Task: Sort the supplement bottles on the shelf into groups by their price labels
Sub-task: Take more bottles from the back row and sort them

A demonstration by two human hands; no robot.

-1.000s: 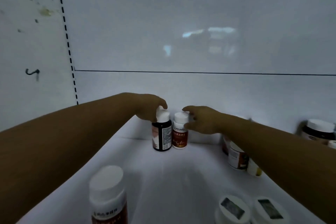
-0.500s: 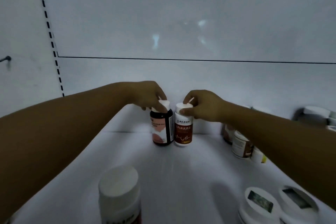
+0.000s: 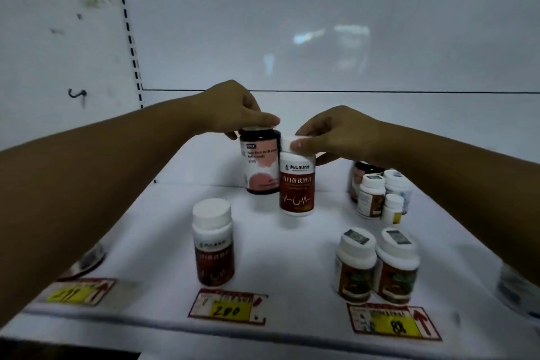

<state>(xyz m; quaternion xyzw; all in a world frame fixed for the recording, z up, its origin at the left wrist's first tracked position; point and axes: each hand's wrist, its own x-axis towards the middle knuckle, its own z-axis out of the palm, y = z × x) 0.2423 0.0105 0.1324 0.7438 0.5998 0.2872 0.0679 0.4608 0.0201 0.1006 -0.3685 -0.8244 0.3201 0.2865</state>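
Note:
My left hand grips the white cap of a dark bottle with a pink label, held just above the white shelf. My right hand pinches the cap of a white bottle with a dark red label, also lifted off the shelf, right beside the dark one. A matching red-label bottle stands behind the yellow price label reading 200. Two brown-label bottles stand behind the 88 price label. A third price label lies at the left.
Several small bottles cluster at the back right under my right forearm. A jar is half hidden beneath my left arm, and another container sits at the right edge. A white back wall closes the shelf.
Both hands have lifted their bottles off the back of the shelf and brought them toward me. The view has tilted down, showing the front price labels.

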